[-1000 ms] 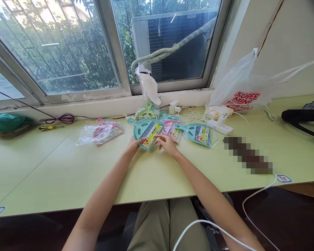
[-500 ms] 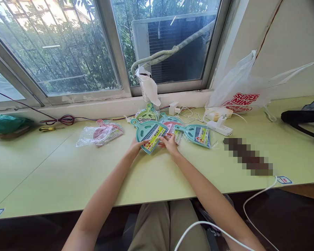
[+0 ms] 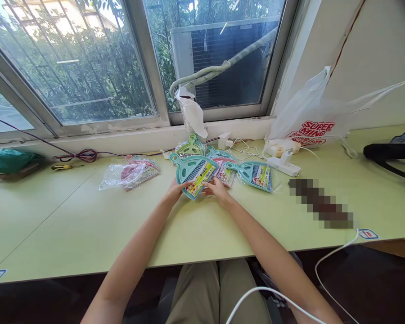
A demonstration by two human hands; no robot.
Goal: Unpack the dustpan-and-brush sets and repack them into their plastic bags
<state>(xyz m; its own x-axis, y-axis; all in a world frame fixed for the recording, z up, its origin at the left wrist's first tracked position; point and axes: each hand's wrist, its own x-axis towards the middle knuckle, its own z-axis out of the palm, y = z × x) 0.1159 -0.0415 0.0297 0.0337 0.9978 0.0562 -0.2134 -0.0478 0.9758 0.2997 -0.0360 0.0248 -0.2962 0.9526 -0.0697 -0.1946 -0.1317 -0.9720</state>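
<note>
A teal mini dustpan-and-brush set (image 3: 192, 171) with a yellow-green label is raised slightly off the green table (image 3: 70, 225), its handle pointing up and left. My left hand (image 3: 173, 191) grips its lower left edge, fingers closed on it. My right hand (image 3: 216, 188) pinches its lower right corner. Behind it lie a pink packaged set (image 3: 227, 173), another teal set (image 3: 254, 173) to the right and a light green one (image 3: 190, 146) near the window sill.
A pink set in a clear bag (image 3: 131, 173) lies left of the hands. A white power strip (image 3: 284, 165) with cables, a white plastic bag (image 3: 312, 117), a yellow screwdriver (image 3: 64, 167), a coiled wire (image 3: 76, 155) and a black bag (image 3: 394, 155) sit along the table's back and right.
Both hands have lifted and turned the teal set a little toward me and to the right; the right hand slid from its top face to its lower right corner.
</note>
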